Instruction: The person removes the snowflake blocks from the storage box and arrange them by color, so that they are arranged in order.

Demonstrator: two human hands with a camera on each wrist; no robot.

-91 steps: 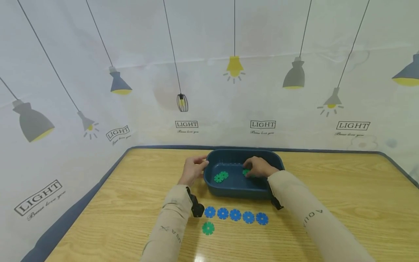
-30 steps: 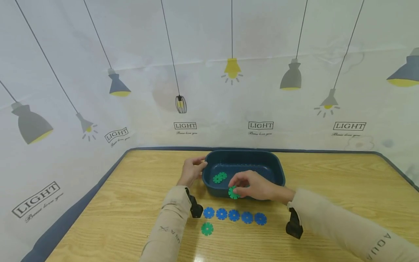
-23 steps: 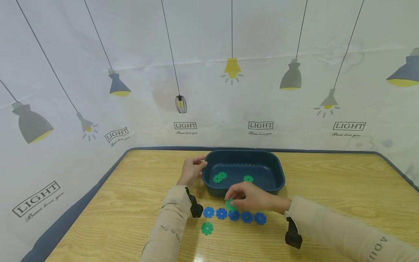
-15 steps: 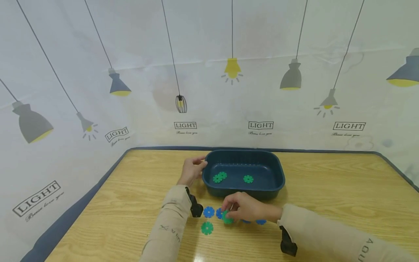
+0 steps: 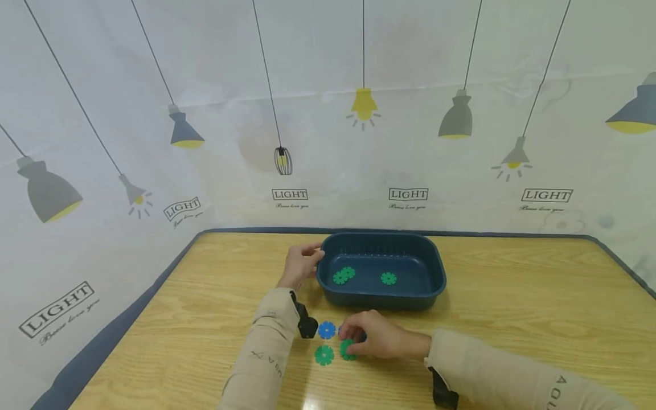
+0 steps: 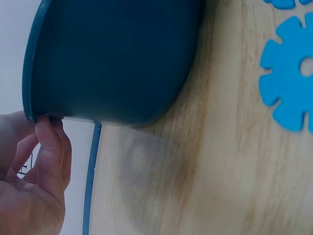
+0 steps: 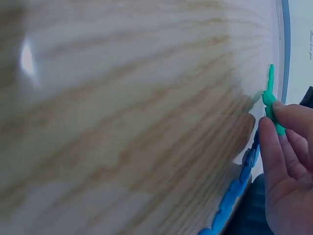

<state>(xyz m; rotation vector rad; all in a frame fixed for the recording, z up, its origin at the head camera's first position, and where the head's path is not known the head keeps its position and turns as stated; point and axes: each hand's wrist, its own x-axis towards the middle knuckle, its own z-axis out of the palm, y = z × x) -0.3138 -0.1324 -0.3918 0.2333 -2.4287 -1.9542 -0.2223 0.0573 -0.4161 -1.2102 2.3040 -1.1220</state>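
My left hand (image 5: 299, 265) pinches the left rim of a dark blue plastic basin (image 5: 381, 302); the left wrist view shows the fingertips on the rim (image 6: 30, 73). Low over the table, my right hand (image 5: 381, 337) pinches a green notched snowflake disc (image 5: 345, 351) between thumb and fingers. In the right wrist view this disc (image 7: 269, 100) is seen nearly edge-on, close to the tabletop. A second green disc (image 5: 319, 356) lies flat just left of it. Behind runs a row of blue discs (image 5: 322, 330), mostly hidden by the right hand.
Inside the basin lie two overlapping green discs (image 5: 338, 279) at the left and a single green disc (image 5: 384, 279) nearer the middle. A wooden table (image 5: 512, 296) carries everything. A printed lamp-pattern backdrop (image 5: 333, 142) stands behind the table's far edge.
My right hand has taken a green disc from the basin and carried it forward, down and left, to beside the other green disc. The left hand stays on the rim.
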